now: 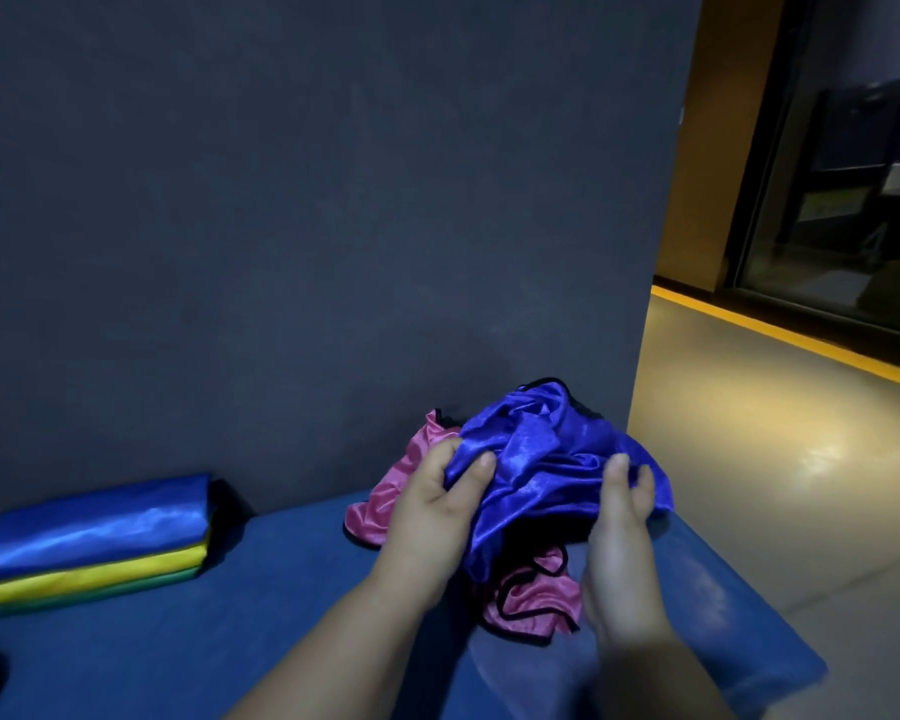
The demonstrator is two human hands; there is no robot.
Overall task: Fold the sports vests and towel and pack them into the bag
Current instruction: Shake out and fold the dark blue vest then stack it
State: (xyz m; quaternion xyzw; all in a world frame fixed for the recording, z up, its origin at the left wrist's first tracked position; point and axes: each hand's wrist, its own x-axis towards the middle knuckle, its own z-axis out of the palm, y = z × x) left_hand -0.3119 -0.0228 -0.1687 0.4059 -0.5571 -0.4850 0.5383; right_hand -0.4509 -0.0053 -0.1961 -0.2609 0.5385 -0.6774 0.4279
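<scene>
Gripping a crumpled blue vest (541, 459) at 1 o'clock, low over the counter (230, 641). Clamped on its 9 o'clock edge with the left hand (432, 506), fingers (445, 452) and thumb curled into the cloth. Pinched at its 3 o'clock edge by the right hand (619, 532), seemingly thumb against fingers, though blurred there. Draped over a rumpled pink vest (385, 496) on the counter. Well apart at 9 o'clock, a folded stack (94, 543) of blue, yellow and green.

On the table (230, 641), a stack of folded vests (94, 543) lies far left, close to the wall (307, 200) behind. Well to its right sits a heap — the top vest (541, 459) over the vest underneath (531, 600). The left hand (432, 511) grips the top vest's left side, the right hand (619, 537) its right.
</scene>
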